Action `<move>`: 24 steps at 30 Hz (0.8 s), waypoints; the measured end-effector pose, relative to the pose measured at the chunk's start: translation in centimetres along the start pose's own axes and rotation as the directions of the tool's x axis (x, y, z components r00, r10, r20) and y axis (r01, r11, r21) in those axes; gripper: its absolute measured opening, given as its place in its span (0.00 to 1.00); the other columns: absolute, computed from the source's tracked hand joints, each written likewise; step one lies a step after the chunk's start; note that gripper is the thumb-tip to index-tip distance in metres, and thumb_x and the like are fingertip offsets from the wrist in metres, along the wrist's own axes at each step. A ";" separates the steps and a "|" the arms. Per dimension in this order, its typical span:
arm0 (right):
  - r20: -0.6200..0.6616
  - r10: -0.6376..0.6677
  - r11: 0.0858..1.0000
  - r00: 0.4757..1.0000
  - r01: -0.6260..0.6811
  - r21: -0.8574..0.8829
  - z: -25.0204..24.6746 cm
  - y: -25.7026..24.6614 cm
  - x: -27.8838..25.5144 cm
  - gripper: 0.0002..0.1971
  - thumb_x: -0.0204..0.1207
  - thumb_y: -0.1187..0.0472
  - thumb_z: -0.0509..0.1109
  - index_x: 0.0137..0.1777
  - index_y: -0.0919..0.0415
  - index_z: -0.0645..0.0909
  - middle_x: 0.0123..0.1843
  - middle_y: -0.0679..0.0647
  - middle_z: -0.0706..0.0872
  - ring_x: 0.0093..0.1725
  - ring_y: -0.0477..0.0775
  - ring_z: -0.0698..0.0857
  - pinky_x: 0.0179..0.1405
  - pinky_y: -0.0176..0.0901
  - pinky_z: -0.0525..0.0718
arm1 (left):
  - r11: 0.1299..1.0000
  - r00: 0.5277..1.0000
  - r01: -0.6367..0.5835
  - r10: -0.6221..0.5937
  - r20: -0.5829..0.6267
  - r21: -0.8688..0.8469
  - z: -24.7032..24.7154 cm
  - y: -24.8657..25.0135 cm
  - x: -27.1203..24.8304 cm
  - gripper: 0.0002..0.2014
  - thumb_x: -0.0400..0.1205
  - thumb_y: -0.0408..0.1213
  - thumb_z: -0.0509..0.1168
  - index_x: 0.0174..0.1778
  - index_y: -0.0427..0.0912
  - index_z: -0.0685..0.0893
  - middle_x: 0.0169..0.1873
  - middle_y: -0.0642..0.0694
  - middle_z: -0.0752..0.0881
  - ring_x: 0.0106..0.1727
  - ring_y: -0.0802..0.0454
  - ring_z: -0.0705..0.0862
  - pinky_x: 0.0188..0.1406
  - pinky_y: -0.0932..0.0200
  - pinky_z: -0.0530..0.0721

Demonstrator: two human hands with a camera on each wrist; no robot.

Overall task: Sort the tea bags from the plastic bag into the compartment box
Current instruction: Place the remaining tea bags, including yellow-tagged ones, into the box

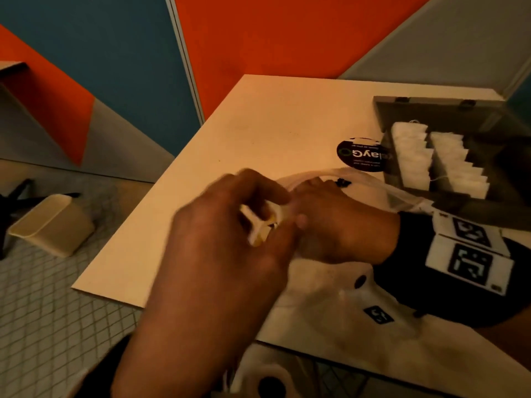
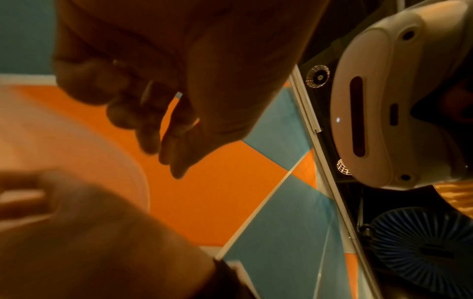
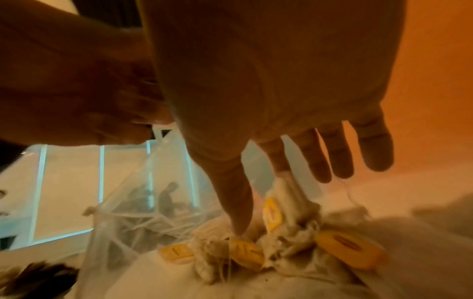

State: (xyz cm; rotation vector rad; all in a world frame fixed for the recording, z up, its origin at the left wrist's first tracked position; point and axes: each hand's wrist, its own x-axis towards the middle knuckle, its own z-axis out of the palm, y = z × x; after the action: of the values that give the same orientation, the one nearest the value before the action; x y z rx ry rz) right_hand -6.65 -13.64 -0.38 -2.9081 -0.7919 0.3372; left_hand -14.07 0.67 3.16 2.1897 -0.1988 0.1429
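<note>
Two bare hands meeting over the clear crinkled plastic bag [image 1: 330, 285] on the pale wooden surface [image 1: 273, 124]. Left hand [image 1: 230, 239] curled, fingers [image 1: 275, 193] pinching a small white tea bag with a yellow tag [image 1: 260, 222], blurred by motion. Right hand [image 1: 339, 222], worn with a dark wrist strap bearing black-and-white markers [image 1: 468, 254], reaching into the bag's mouth; in the right wrist view its fingers [image 3: 320, 157] spread and mostly straight, thumb and forefinger tips down among the heap of loose white tea bags with yellow tags [image 3: 281, 242], actual grip impossible to tell. Far right, open dark wooden compartment box [image 1: 448, 110] with two rows of white tea bags [image 1: 431, 159] standing in neighbouring compartments. Round black sticker [image 1: 359, 155] just left of the box.
</note>
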 end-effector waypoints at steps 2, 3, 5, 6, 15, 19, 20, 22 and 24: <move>0.057 -0.094 0.991 0.994 0.099 -0.090 -0.1 -0.9 0.1 0.18 0.79 0.48 0.65 0.65 0.54 0.78 0.65 0.52 0.80 0.64 0.55 0.78 0.66 0.51 0.75 | 0.988 0.999 0.032 -0.035 0.019 0.154 -1.6 -0.5 0.2 0.22 0.58 0.62 0.72 0.45 0.68 0.74 0.43 0.66 0.79 0.43 0.69 0.80 0.27 0.69 0.76; 0.091 -0.144 0.985 0.985 0.151 -0.082 -0.1 -1.3 0.0 0.10 0.80 0.52 0.63 0.57 0.54 0.81 0.56 0.49 0.83 0.57 0.52 0.79 0.60 0.46 0.76 | 0.963 0.996 0.060 -0.077 0.053 0.261 -2.1 -0.8 0.3 0.26 0.55 0.64 0.73 0.45 0.70 0.70 0.41 0.65 0.77 0.42 0.66 0.79 0.28 0.70 0.73; 0.170 -0.236 0.960 0.957 0.257 -0.111 -0.3 -2.6 0.3 0.08 0.82 0.60 0.61 0.41 0.58 0.77 0.37 0.46 0.77 0.44 0.51 0.76 0.48 0.41 0.74 | 0.887 0.981 0.073 -0.146 0.126 0.457 -2.4 -1.4 0.4 0.29 0.55 0.67 0.72 0.44 0.70 0.63 0.40 0.68 0.72 0.40 0.66 0.75 0.30 0.70 0.69; 0.227 -0.247 0.950 0.942 0.281 -0.133 -0.5 -3.3 0.5 0.10 0.82 0.61 0.60 0.39 0.60 0.76 0.34 0.47 0.73 0.41 0.51 0.75 0.46 0.40 0.74 | 0.854 0.976 0.056 -0.156 0.152 0.517 -2.3 -1.8 0.4 0.28 0.58 0.67 0.72 0.44 0.69 0.62 0.40 0.68 0.70 0.40 0.68 0.73 0.32 0.70 0.69; 0.299 -0.345 0.932 0.890 0.362 -0.001 0.0 -5.7 5.4 0.11 0.85 0.53 0.61 0.61 0.54 0.81 0.46 0.45 0.77 0.52 0.49 0.73 0.60 0.42 0.71 | 0.798 0.976 0.022 -0.149 0.161 0.602 -4.0 -4.6 2.0 0.12 0.79 0.48 0.69 0.34 0.63 0.72 0.36 0.63 0.80 0.40 0.66 0.79 0.35 0.74 0.70; 0.253 -0.236 0.964 0.938 0.192 0.186 0.6 -6.1 8.1 0.15 0.74 0.56 0.75 0.31 0.46 0.73 0.36 0.42 0.76 0.42 0.47 0.78 0.44 0.42 0.76 | 0.847 0.976 0.073 -0.168 0.135 0.527 -5.2 -4.7 2.9 0.10 0.76 0.48 0.72 0.32 0.57 0.78 0.34 0.60 0.82 0.38 0.64 0.80 0.31 0.72 0.68; 0.244 -0.187 0.969 0.952 0.138 0.203 0.7 -6.2 8.6 0.14 0.71 0.54 0.77 0.31 0.46 0.74 0.37 0.44 0.79 0.40 0.47 0.80 0.41 0.41 0.79 | 0.852 0.980 0.086 -0.166 0.111 0.516 -5.4 -4.9 3.1 0.09 0.76 0.48 0.71 0.33 0.57 0.79 0.34 0.60 0.83 0.37 0.64 0.81 0.30 0.72 0.68; 0.241 -0.145 0.973 0.959 0.094 0.211 0.9 -6.5 9.2 0.15 0.70 0.53 0.78 0.32 0.45 0.73 0.37 0.44 0.79 0.38 0.45 0.79 0.40 0.40 0.80 | 0.875 0.986 0.114 -0.158 0.056 0.470 -5.7 -5.6 3.3 0.08 0.76 0.47 0.71 0.34 0.55 0.81 0.34 0.59 0.84 0.37 0.62 0.83 0.30 0.70 0.73; 0.222 -0.193 0.973 0.956 0.158 0.167 0.8 -6.7 9.3 0.11 0.73 0.54 0.76 0.43 0.42 0.75 0.42 0.44 0.78 0.42 0.48 0.79 0.45 0.42 0.80 | 0.907 0.989 0.138 -0.151 0.000 0.398 -5.9 -6.2 3.4 0.07 0.77 0.45 0.71 0.34 0.55 0.81 0.34 0.58 0.85 0.38 0.59 0.86 0.33 0.66 0.79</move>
State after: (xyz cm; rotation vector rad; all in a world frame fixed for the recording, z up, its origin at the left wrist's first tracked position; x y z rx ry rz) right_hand -2.28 -3.15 -1.80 -2.6661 -1.0042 0.7019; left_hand -9.67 8.72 2.35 2.6049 -0.0223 0.0695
